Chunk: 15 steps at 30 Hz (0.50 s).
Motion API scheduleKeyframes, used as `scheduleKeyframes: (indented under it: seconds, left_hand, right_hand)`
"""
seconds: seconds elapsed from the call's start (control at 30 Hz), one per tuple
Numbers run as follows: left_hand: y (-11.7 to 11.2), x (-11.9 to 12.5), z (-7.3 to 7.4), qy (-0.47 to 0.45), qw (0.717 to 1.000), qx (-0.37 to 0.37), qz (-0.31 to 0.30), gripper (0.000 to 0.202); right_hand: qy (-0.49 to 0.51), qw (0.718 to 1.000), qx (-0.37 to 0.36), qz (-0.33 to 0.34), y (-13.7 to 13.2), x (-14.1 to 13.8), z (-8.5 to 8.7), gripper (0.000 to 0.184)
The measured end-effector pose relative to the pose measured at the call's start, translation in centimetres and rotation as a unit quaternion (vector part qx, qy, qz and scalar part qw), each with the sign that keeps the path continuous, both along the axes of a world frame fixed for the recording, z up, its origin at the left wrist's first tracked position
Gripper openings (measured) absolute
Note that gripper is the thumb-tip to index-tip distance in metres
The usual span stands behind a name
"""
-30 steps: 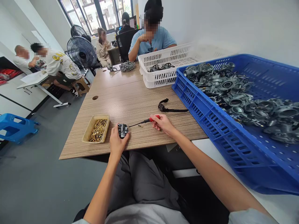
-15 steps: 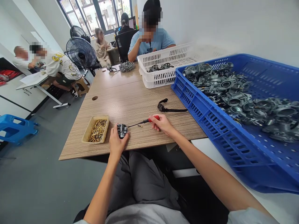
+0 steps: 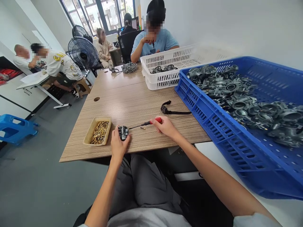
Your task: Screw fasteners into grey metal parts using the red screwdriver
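Observation:
My left hand (image 3: pixel 118 144) grips a small dark metal carburetor part (image 3: pixel 123 132) at the near edge of the wooden table (image 3: pixel 123 101). My right hand (image 3: pixel 165 126) is closed round a red-handled screwdriver (image 3: pixel 146 123), whose thin shaft points left with its tip at the part. A small brass screw (image 3: pixel 142 128) lies on the table just under the shaft. A tan tray of brass screws (image 3: pixel 98 130) sits left of my left hand.
A big blue crate of grey metal castings (image 3: pixel 239 97) stands at the right, a white basket (image 3: pixel 168 67) behind it. A black strap (image 3: pixel 170 109) lies mid-table. A person sits at the far end; others and two fans (image 3: pixel 82 52) are at the back left.

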<state>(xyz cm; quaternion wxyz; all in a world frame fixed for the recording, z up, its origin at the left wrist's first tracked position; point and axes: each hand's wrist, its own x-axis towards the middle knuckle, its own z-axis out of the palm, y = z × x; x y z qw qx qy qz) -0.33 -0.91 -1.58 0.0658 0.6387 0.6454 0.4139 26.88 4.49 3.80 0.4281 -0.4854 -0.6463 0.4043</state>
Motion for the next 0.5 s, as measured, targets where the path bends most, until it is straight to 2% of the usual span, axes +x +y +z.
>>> scheduleKeyframes:
  seconds: [0.17,0.4,0.5]
  left_hand:
    - [-0.1,0.0,0.1,0.002,1.0,-0.003,-0.002,0.069]
    - [-0.1,-0.1,0.3,0.0,1.0,-0.006,-0.003,0.069]
    - [0.0,-0.1,0.2,-0.001,1.0,-0.002,-0.003,0.069]
  right_hand:
    - [-0.064,0.997,0.011,0.035,-0.2,0.4,2.4,0.041]
    - [-0.107,0.988,0.094,0.052,0.0,0.8,2.8,0.021]
    - [-0.12,0.985,0.104,0.071,-0.2,0.8,3.5,0.017]
